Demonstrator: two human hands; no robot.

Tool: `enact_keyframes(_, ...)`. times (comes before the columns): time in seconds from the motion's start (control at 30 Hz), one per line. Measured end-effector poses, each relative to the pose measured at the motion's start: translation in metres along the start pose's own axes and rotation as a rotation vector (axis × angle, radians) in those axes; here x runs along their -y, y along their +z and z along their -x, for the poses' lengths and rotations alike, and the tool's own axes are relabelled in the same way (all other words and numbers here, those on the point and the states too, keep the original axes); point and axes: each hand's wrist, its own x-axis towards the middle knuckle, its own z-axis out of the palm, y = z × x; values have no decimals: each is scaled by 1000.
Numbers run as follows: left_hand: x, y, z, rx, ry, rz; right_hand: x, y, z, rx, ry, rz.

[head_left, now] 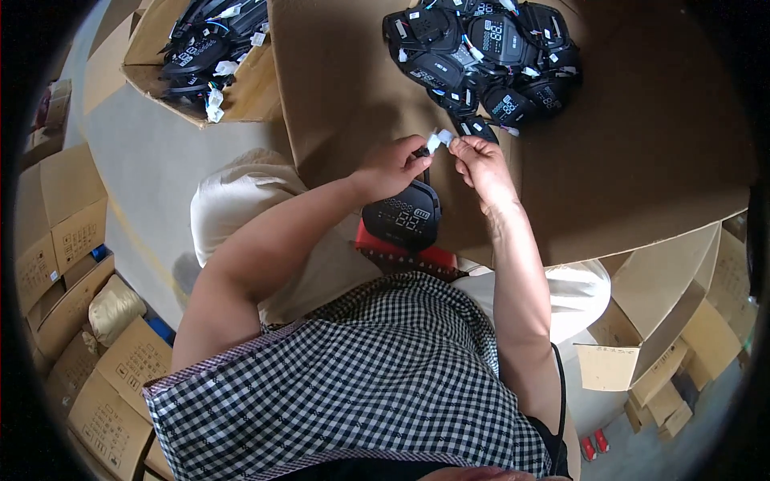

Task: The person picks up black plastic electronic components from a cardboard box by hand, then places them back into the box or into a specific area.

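In the head view, the left hand (391,167) and the right hand (481,163) are each pinching a small white plug (439,140), fingers closed on it. The black display unit (401,216) is hanging below on its cable, over the lap. It seems light, rigid and easily scratched; the plugs are giving the safest hold. A cardboard sheet (642,160) is serving as table, carrying a pile of displays (489,56); cardboard boxes (56,232) are standing around.

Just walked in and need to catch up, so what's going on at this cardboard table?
A seated person holds small white connectors between both hands: left hand and right hand meet at the fingertips. A black display unit with lit digits hangs on its cable below them, over a red tool. A pile of similar units lies on the cardboard sheet, and more sit in an open box.
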Motion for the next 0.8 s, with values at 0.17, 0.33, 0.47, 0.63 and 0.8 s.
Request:
enact_keyframes(0.17, -23, -11, 2, -13, -40, -267, 1, -2, -7, -2, 116, -153)
enact_keyframes(0.33, -18, -17, 5, -130, 244, -746, 3, -14, -10, 76, 258, -276)
enact_keyframes(0.47, -18, -20, 2, -26, 147, -808, -6, -10, -12, 89, 244, -251)
enact_keyframes(0.63, -9, -23, 0, -30, 144, -798, -18, -6, -15, 141, 262, -285)
enact_keyframes(0.8, -32, -30, -3, 143, -20, -693, -37, -15, -25, 306, 397, -600)
